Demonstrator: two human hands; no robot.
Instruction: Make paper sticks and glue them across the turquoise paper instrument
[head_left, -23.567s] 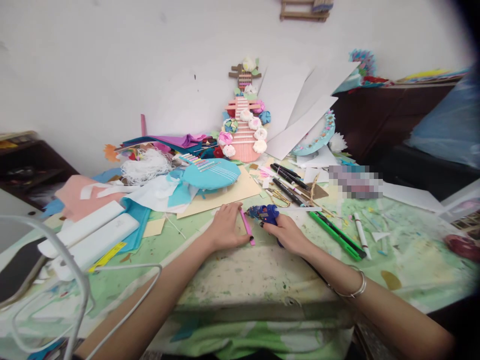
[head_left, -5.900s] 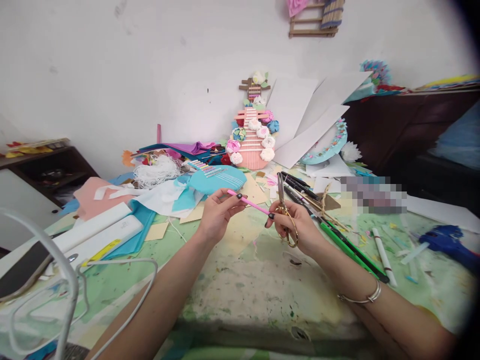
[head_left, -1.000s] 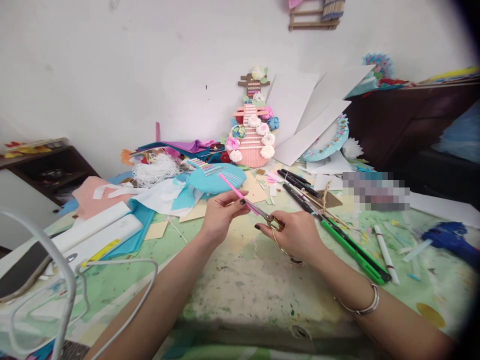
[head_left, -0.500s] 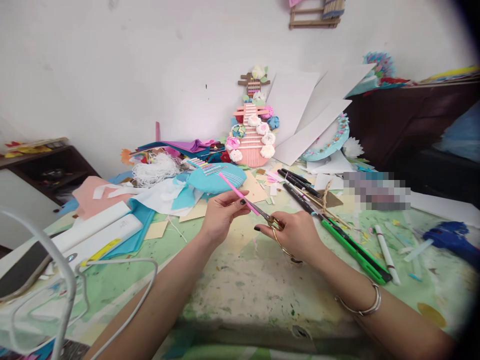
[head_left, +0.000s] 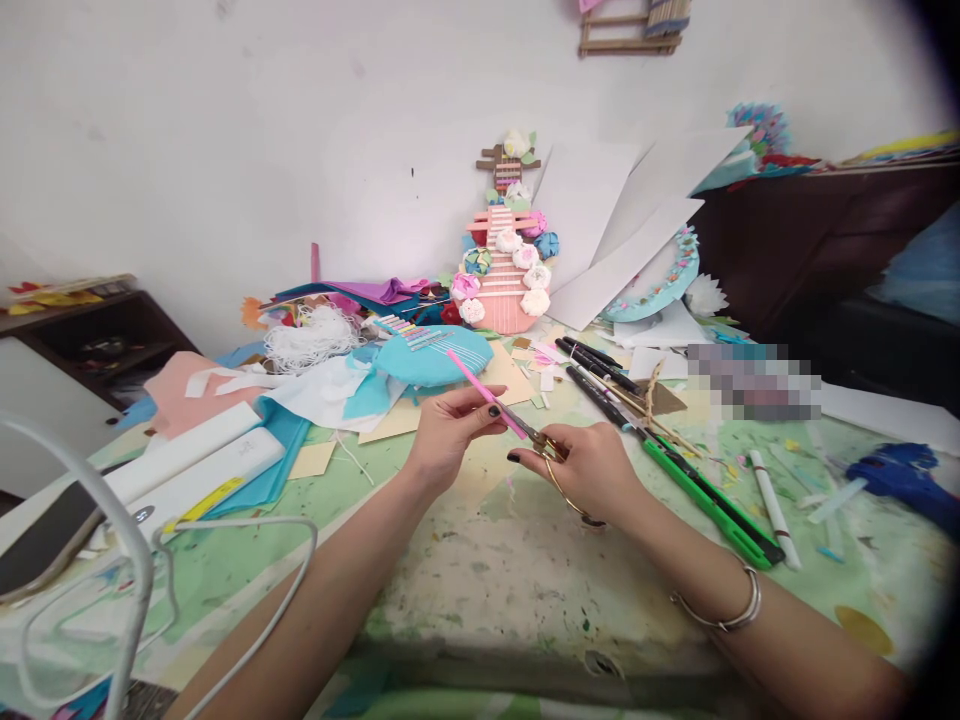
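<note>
Between the fingers of my left hand (head_left: 448, 438) is a narrow pink strip (head_left: 471, 376), slanting up to the left over the table. My right hand (head_left: 589, 468) grips gold-handled scissors (head_left: 553, 452), fingers through the loops. The scissor blades lie against the lower end of the strip, close to my left thumb; whether they are fully closed I cannot make out. Behind my left hand lies a light-blue lute-shaped piece (head_left: 431, 357) with white lines and small pastel sticks across it.
A pink lute craft (head_left: 506, 290) with paper flowers leans on the wall. Right of my hands lie black pens (head_left: 596, 395), a green utility knife (head_left: 705, 500), a white marker (head_left: 774, 508) and a blue glue gun (head_left: 904, 480). A white cable (head_left: 307, 560) loops across my left forearm.
My left hand has shifted slightly right, toward the scissors, carrying the pink strip with it. The right hand stays nearly in place.
</note>
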